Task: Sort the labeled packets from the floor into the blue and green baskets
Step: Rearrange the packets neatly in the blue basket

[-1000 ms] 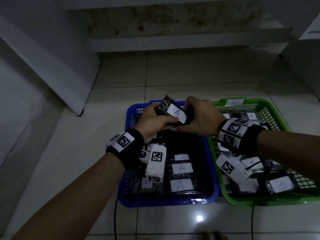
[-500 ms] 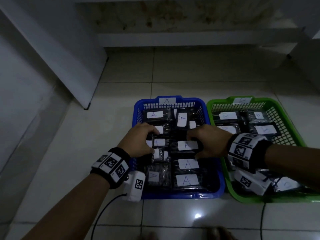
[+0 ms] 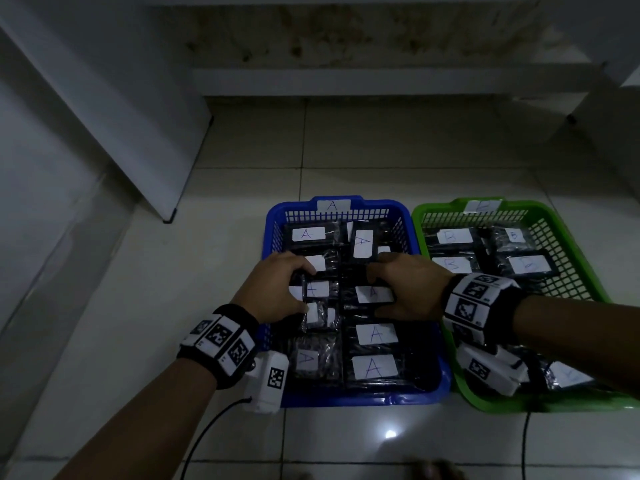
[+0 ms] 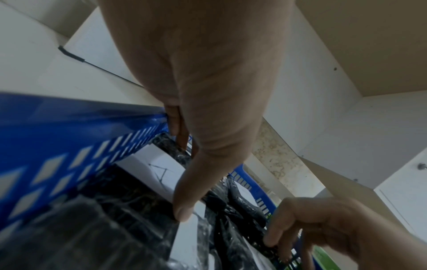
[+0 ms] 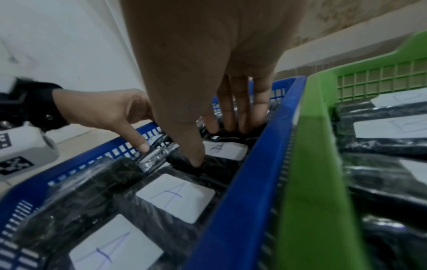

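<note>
The blue basket (image 3: 356, 398), tagged A, holds several black packets with white A labels. To its right, the green basket (image 3: 519, 405) holds packets labelled B. Both hands are down inside the blue basket. My left hand (image 3: 301, 289) rests on the packets at the left side, with the thumb (image 4: 182, 213) straight on a white label and the fingers pointing down near the basket wall (image 4: 69, 138). My right hand (image 3: 373, 292) spans an A packet (image 5: 224, 150) in the middle. Its straight fingers (image 5: 233, 117) touch the far edge and its thumb (image 5: 196, 160) presses the near edge.
A white panel (image 3: 121, 133) leans at the left, and a low ledge (image 3: 381, 81) runs along the back wall. Pale floor tiles (image 3: 381, 150) surround the baskets. Cables (image 3: 204, 434) trail from the wrist cameras. Toes (image 3: 433, 471) show at the bottom edge.
One second ago both hands held an A packet above the blue basket. They have since lowered it in among the others and now rest on the packets, barely moving over the last half second.
</note>
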